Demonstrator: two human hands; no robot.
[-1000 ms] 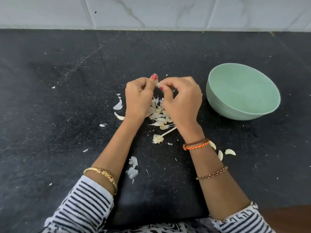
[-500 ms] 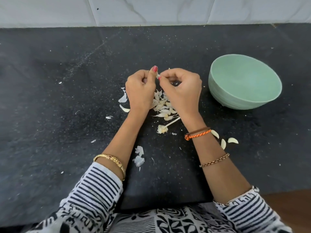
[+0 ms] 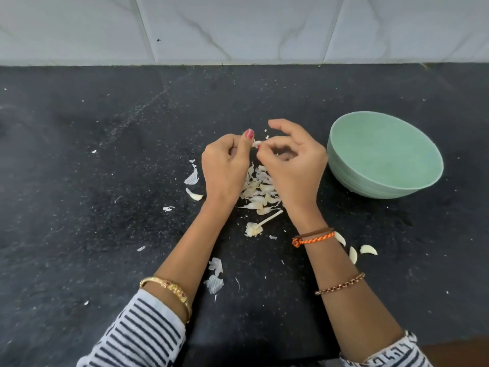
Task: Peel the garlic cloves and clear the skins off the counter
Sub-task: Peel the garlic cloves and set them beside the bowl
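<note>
Skins point(image 3: 260, 190) lie heaped on the counter point(image 3: 79, 181) below my hands, with stray flakes further left. My left hand point(image 3: 225, 168) is curled, thumb and fingers pinching the garlic clove point(image 3: 256, 143). My right hand point(image 3: 293, 165) pinches its skin between thumb and forefinger; the other fingers arch loosely. Three peeled cloves point(image 3: 353, 254) lie beside my right wrist. The green bowl point(image 3: 383, 178) stands near, right.

Risk: the small clove may slip from the pinch and drop into the skins. Light flakes could scatter during clearing.

Surface: black speckled stone, meeting a white marbled tile wall point(image 3: 238, 27) behind.
</note>
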